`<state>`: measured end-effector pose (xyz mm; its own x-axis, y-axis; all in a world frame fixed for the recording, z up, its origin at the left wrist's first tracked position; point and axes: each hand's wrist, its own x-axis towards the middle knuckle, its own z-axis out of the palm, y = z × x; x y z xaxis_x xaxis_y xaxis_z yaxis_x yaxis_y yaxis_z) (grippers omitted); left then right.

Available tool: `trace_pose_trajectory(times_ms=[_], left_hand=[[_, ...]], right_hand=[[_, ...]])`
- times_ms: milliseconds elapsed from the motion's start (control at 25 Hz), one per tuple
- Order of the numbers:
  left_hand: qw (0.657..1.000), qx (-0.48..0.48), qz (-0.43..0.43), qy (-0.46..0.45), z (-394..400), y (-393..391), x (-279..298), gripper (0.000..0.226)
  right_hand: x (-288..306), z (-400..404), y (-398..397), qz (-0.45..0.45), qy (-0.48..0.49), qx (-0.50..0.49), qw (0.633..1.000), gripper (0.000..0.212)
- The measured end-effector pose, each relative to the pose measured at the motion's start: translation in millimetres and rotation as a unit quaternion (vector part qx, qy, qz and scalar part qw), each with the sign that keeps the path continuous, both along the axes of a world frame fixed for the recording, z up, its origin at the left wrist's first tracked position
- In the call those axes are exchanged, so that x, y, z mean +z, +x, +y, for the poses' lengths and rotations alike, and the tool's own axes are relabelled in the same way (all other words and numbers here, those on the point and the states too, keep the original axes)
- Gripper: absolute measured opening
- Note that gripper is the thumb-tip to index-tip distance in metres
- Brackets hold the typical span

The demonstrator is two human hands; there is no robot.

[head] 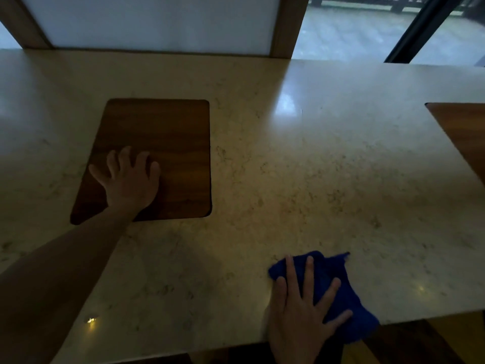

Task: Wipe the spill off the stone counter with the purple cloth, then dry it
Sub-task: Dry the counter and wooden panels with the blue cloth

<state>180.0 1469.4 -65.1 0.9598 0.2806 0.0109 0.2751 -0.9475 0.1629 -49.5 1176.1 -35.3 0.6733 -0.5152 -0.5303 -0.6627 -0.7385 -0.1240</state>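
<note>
At the lower right of the frame, the right hand (304, 308) lies flat with straight, spread fingers pressing the crumpled deep blue-purple cloth (338, 292) onto the pale veined stone counter (301, 164), near its front edge; one corner of the cloth hangs over that edge. This flat press probably serves to push the cloth across the surface. Left of centre, the left hand (131, 179) rests open, fingers relaxed, on the dark brown rounded-corner wooden board (162, 132), seemingly as a brace. The cloth looks bunched and soft; no spill is discernible in the dim light.
</note>
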Motion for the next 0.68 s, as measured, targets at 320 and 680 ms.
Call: trace_pose_trajectory(times_ms=[320, 680], left_hand=[[0.998, 0.047, 0.044, -0.026, 26.5, 43.3, -4.3, 0.056], [0.996, 0.064, 0.057, 0.03, 28.5, 55.4, -13.3, 0.067]], right_hand=[[-10.2, 39.6, 184.0, -0.126, 0.035, -0.156, 0.979, 0.058], [-28.1, -0.4, 529.7, -0.14, -0.059, -0.138, 0.979, 0.059]])
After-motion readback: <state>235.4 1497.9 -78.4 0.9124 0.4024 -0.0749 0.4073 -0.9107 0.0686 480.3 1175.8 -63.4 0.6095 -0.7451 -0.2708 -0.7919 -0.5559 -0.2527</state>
